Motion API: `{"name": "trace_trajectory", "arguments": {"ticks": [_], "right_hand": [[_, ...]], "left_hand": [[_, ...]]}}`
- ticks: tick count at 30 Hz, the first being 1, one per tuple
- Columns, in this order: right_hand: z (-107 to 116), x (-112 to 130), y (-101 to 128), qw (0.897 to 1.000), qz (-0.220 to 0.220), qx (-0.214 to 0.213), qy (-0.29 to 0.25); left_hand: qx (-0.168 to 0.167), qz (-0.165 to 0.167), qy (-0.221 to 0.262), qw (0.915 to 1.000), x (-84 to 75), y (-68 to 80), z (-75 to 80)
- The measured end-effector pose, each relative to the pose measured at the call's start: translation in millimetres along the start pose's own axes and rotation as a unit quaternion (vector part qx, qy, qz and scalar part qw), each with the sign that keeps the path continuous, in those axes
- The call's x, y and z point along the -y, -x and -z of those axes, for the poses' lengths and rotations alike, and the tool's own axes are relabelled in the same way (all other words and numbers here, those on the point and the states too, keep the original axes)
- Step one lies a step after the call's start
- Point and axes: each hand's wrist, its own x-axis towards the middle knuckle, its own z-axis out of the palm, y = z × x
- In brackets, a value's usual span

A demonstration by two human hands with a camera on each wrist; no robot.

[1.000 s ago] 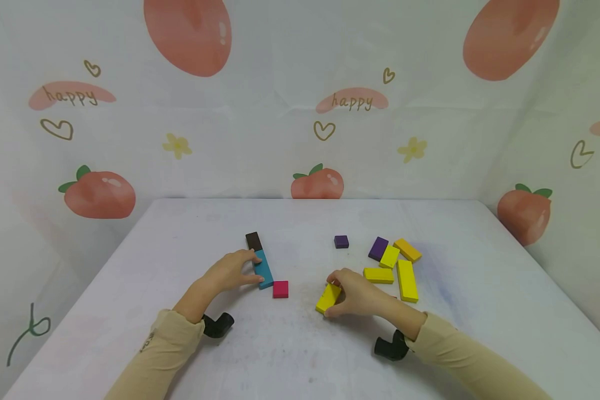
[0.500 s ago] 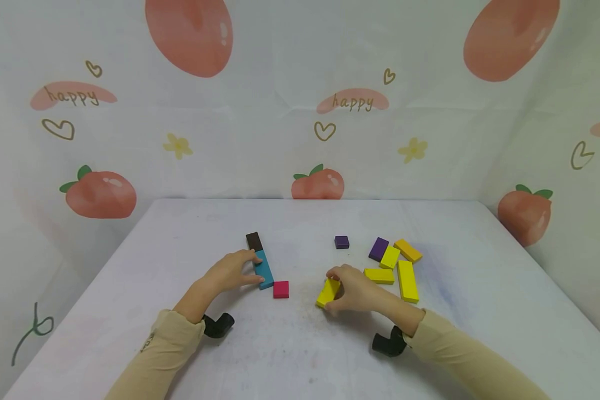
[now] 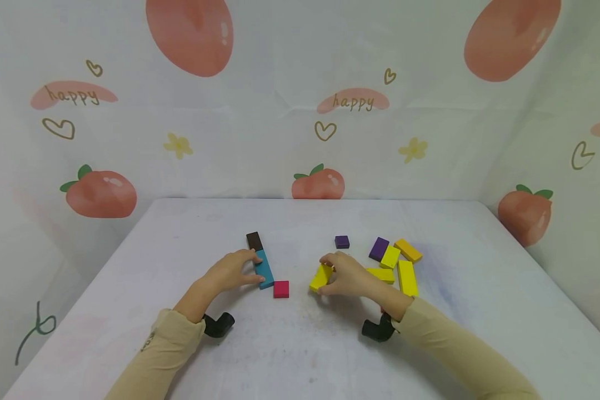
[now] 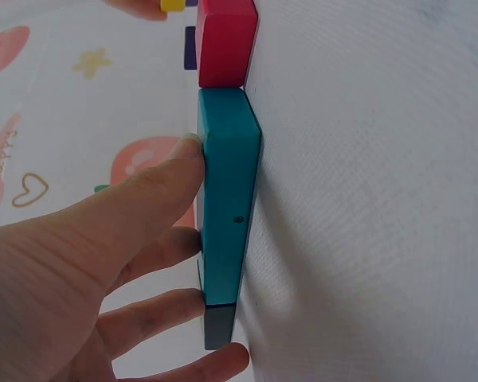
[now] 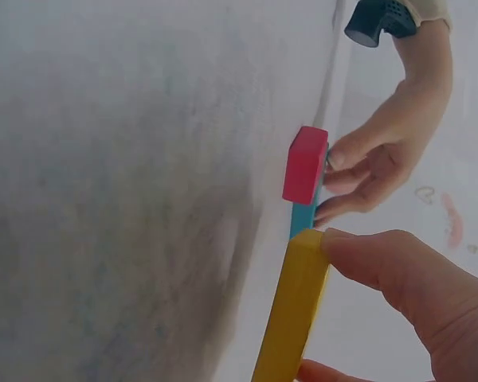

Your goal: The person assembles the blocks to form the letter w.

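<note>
In the head view, my left hand (image 3: 230, 271) rests its thumb and fingertips on top of a long blue block (image 3: 266, 271). A dark brown block (image 3: 254, 241) adjoins the blue one's far end, and a red square block (image 3: 281, 289) sits at its near right corner. The left wrist view shows thumb and fingers along the blue block's (image 4: 229, 191) upper face. My right hand (image 3: 352, 276) pinches a yellow block (image 3: 319, 279) between thumb and fingers, to the right of the red block. In the right wrist view, the thumb presses one end of that yellow block (image 5: 293, 306).
Farther back lies a small purple block (image 3: 342, 242). On the right are a purple block (image 3: 379, 249), a yellow square block (image 3: 390, 256), an orange block (image 3: 408, 250) and two yellow bars, one a long upright bar (image 3: 407, 278). My right forearm partly covers these.
My right hand has moved away from me and slightly left, carrying the yellow block with it. The left hand stays on the blue block.
</note>
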Motion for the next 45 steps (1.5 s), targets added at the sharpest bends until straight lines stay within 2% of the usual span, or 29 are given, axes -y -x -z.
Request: {"name": "trace_trajectory", "arguments": {"ticks": [22, 30, 40, 45], "right_hand": [[-4, 7, -35, 1.000, -0.012, -0.003, -0.004], [-7, 10, -42, 1.000, -0.014, 0.002, -0.014], [-13, 12, -46, 1.000, 0.003, 0.012, 0.001], [-14, 15, -46, 1.000, -0.001, 0.018, -0.001]], "left_hand": [[0.002, 0.005, 0.004, 1.0000, -0.5, -1.0, 0.3], [0.001, 0.007, 0.007, 1.0000, 1.1, -0.7, -0.1], [-0.001, 0.009, 0.009, 0.9999, 0.9, -1.2, -0.6], [0.003, 0.012, 0.008, 0.9999, 0.5, -1.0, -0.5]]}}
